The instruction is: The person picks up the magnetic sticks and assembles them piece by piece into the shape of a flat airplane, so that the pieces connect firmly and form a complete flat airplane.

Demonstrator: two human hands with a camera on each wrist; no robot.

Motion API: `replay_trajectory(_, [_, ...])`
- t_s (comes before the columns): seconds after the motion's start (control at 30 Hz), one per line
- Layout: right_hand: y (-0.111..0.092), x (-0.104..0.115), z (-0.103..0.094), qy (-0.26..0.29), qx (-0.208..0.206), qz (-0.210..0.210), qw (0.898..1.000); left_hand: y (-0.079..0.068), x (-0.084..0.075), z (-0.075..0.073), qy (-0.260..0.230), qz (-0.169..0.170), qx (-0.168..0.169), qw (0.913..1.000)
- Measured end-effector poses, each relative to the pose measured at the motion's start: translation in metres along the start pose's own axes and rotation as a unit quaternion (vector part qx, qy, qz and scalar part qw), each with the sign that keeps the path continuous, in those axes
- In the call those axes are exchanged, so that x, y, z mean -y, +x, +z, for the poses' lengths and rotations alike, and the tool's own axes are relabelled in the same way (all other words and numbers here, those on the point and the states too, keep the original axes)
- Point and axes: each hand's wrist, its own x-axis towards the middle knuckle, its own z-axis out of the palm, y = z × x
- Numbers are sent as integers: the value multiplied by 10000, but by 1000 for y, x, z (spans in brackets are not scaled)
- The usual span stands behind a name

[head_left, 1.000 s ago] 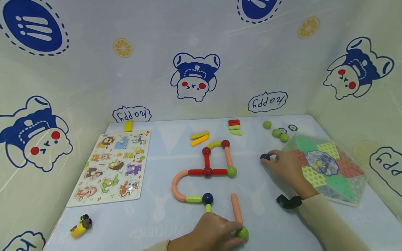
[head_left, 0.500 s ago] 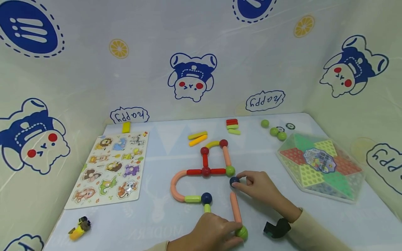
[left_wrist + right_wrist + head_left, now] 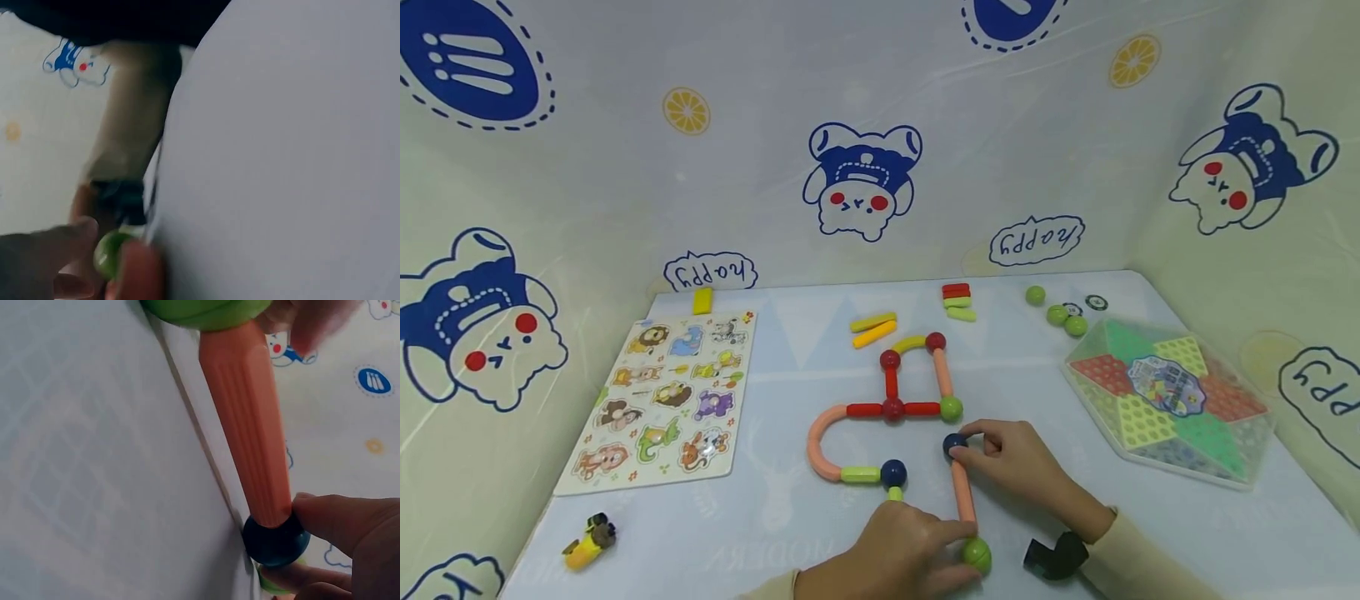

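My right hand [image 3: 1022,462] pinches a dark blue ball [image 3: 955,445] between thumb and fingers. That ball touches the far end of a salmon rod [image 3: 247,425]. At the rod's near end is a green ball [image 3: 977,556], which my left hand [image 3: 895,550] pinches with thumb and finger. Just beyond the blue ball lies a flat figure of rods and balls, with a green ball at its right corner, red rods [image 3: 867,410], a curved salmon piece [image 3: 820,444] and a second blue ball [image 3: 893,473]. My left hand partly hides a short lime rod [image 3: 895,495] below that ball.
A clear lidded box [image 3: 1172,400] stands at right, and an animal picture board [image 3: 662,400] lies at left. Spare yellow rods [image 3: 874,333], short red and lime rods [image 3: 957,292] and green balls [image 3: 1057,315] lie at the back. A toy vehicle [image 3: 590,542] sits front left.
My right hand has carried the blue ball from beside the box, leftward and nearer, onto the salmon rod's far end. My left hand has stayed at the green ball.
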Motion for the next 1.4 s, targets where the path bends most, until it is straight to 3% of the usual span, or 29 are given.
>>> replay_trajectory(0.07, [-1, -2, -1, -9, 6, -11, 10000, 1, 9, -11, 97, -292, -138, 9994])
replay_trajectory(0.17, [-3, -4, -4, -1, 77, -98, 9999, -1, 27, -30, 356, -1080, -264, 9932])
replay_trajectory(0.23, [-4, -5, -5, 17, 154, -156, 9998, -4, 38, -39, 471, -1640, -190, 9852])
replay_trajectory(0.33, [-6, -7, -7, 59, 268, -203, 9994, -11, 48, -44, 540, -2068, -88, 9769])
replay_trajectory(0.73, [-7, -14, -6, 150, 477, -659, 9966, -19, 59, -40, 572, -2283, -130, 9718])
replay_trajectory(1.0, [-6, -14, -5, 176, 400, -684, 9967, -20, 65, -48, 270, -2154, 461, 9751])
replay_trajectory(1.1, [-2, -17, -6, 320, 105, -735, 9967, -19, 65, -48, 193, -2185, 513, 9743])
replay_trajectory(1.23, [10, -27, -12, 537, -767, -799, 9924, -17, 65, -47, 106, -2221, 484, 9738])
replay_trajectory(1.4, [51, -36, -28, 328, -1372, -632, 9880, -16, 66, -47, 1, -2335, 467, 9712])
